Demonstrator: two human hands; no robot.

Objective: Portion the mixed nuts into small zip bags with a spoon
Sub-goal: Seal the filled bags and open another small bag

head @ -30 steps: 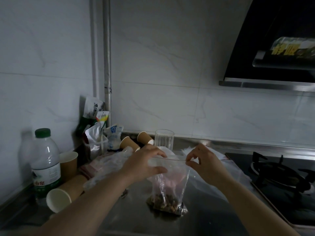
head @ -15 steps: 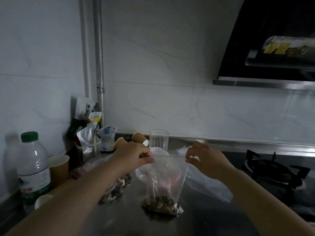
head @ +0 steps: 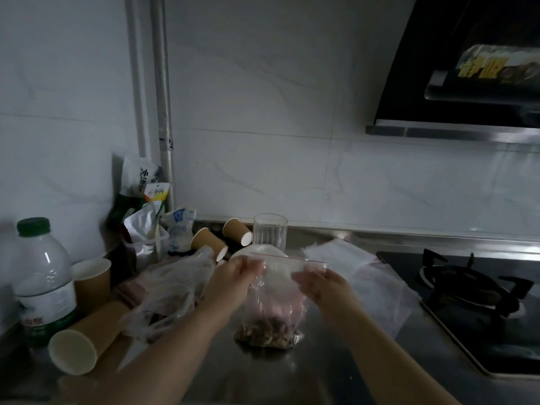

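A small clear zip bag [head: 274,305] with a red seal line stands on the steel counter, with mixed nuts [head: 267,336] settled in its bottom. My left hand [head: 236,276] pinches the bag's top at its left end. My right hand [head: 318,283] pinches the top near its right end. The seal strip runs taut between the two hands. Left of the bag lies a crumpled large plastic bag [head: 172,290] with nuts showing through it. No spoon is visible.
A white bowl [head: 257,252] and a glass [head: 270,232] stand behind the zip bag. Paper cups [head: 87,337] lie and stand at the left beside a water bottle [head: 43,276]. Spare flat bags [head: 359,267] lie at the right, beside a gas hob [head: 479,299]. Snack packets [head: 146,223] fill the corner.
My hands have come closer together along the bag's top, and the right hand has dropped slightly. The bag stays standing on the counter.
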